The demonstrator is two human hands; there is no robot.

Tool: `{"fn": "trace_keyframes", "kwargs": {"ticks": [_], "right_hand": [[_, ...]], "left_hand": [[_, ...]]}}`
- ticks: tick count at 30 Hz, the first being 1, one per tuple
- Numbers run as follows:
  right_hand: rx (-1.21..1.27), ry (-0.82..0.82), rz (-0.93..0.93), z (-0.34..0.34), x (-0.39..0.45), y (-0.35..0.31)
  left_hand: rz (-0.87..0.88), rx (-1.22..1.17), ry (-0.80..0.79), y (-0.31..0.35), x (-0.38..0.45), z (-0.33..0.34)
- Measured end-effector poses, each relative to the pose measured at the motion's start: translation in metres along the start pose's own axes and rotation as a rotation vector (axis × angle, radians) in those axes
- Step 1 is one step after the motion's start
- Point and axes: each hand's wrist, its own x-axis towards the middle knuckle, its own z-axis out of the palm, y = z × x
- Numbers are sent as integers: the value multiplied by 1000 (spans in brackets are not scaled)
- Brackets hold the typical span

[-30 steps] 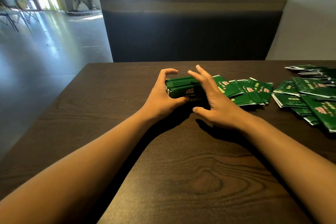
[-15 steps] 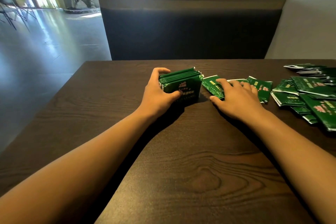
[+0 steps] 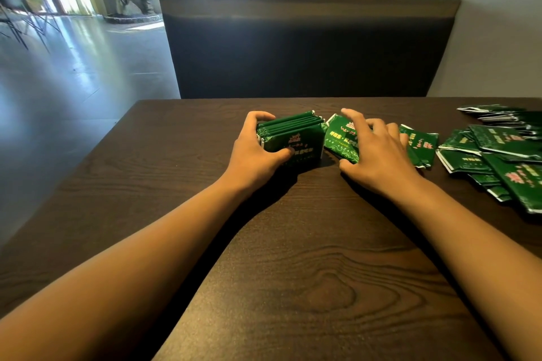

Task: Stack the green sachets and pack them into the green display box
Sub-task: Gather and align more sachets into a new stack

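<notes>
The left hand (image 3: 258, 152) gripped a stack of green sachets (image 3: 293, 138) standing on edge, its fingers curled over the far top corner and its thumb pressed against the near printed face; the forearm ran back toward the near left corner of the view. The right hand (image 3: 378, 152) lay just to the right of that stack, palm down with fingers spread and slightly arched, and pinched a single sachet (image 3: 341, 138) between the thumb at its near edge and the fingers on top, tilting it up toward the stack. The sachets were flat, glossy foil rectangles, dark green with pale crimped ends and red and yellow print. The stack showed several thin edges packed side by side along its top. Just beyond the right hand lay another loose sachet (image 3: 422, 146), partly under the fingers, and further right a loose heap of sachets (image 3: 498, 155) overlapped at odd angles near the bench's right edge. The bench (image 3: 293, 287) was dark brown wood with a bold wavy grain and a knot pattern near the front. Behind it stood a dark padded booth back (image 3: 308, 47), with a shiny grey floor (image 3: 73, 73) to the left.
</notes>
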Motion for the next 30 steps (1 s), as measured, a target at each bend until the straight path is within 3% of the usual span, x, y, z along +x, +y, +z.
{"fn": "trace_keyframes", "kwargs": {"ticks": [11, 22, 27, 30], "right_hand": [[118, 23, 8, 1, 0, 2], [312, 438, 33, -9, 2, 3], [512, 688, -130, -18, -5, -3], [519, 733, -230, -18, -7, -3]], "left_hand": [[-10, -9, 10, 0, 0, 1], [-10, -26, 86, -3, 0, 1], [-14, -45, 52, -1, -1, 0], [-16, -46, 43, 0, 0, 0]]}}
